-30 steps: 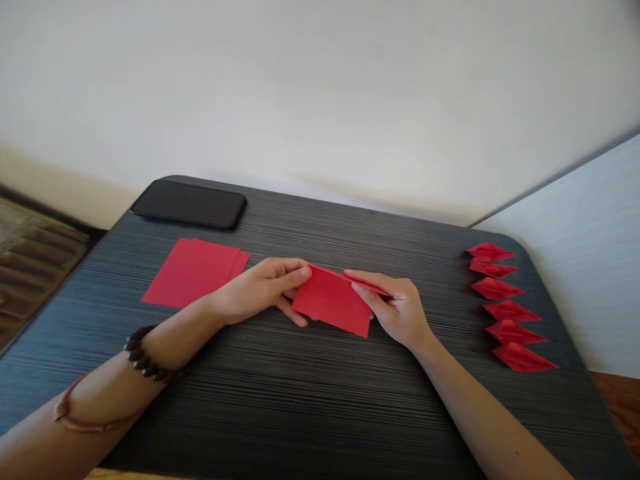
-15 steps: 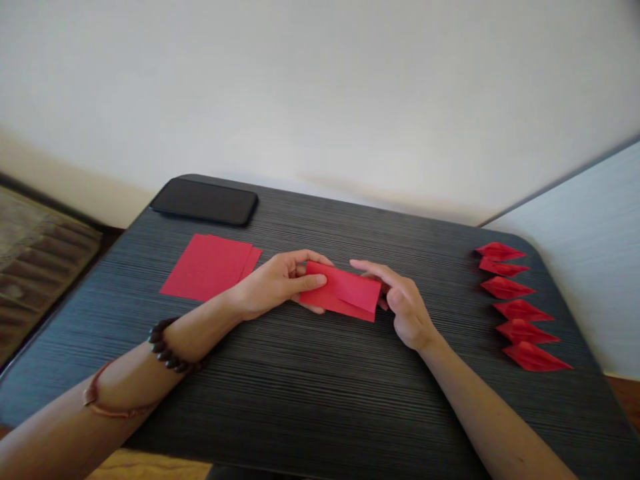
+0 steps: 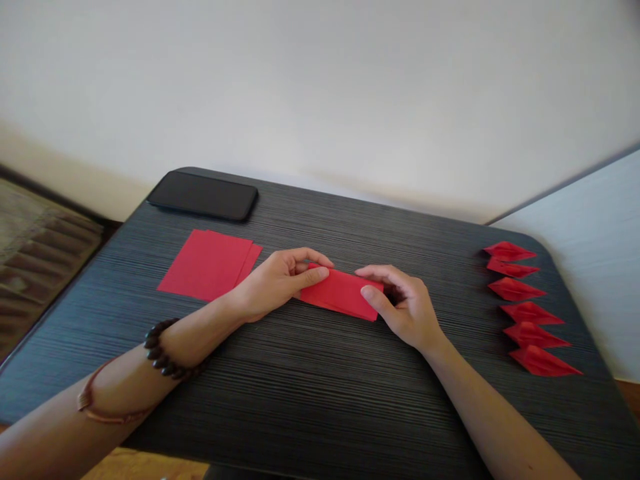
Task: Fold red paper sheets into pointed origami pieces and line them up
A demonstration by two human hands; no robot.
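Observation:
A folded sheet of red paper (image 3: 343, 293), now a long narrow rectangle, is held between both hands over the middle of the table. My left hand (image 3: 283, 280) pinches its left end, thumb on top and fingers behind the far edge. At the right end my right hand (image 3: 403, 300) grips the paper, its thumb lying on the upper face and its fingers curled behind. The fingertips under the paper are hidden. Just left of my left hand lies a small stack of flat red paper sheets (image 3: 205, 263).
Several folded red paper pieces (image 3: 517, 289) with pointed ends stand in a column at the table's right side. A black phone (image 3: 204, 195) lies at the back left. The dark table (image 3: 300, 400) meets a pale wall (image 3: 320, 100) behind.
My right hand has closed on the paper's right end, its thumb coming down on top. The loose flap there now lies flatter. My left hand keeps its hold.

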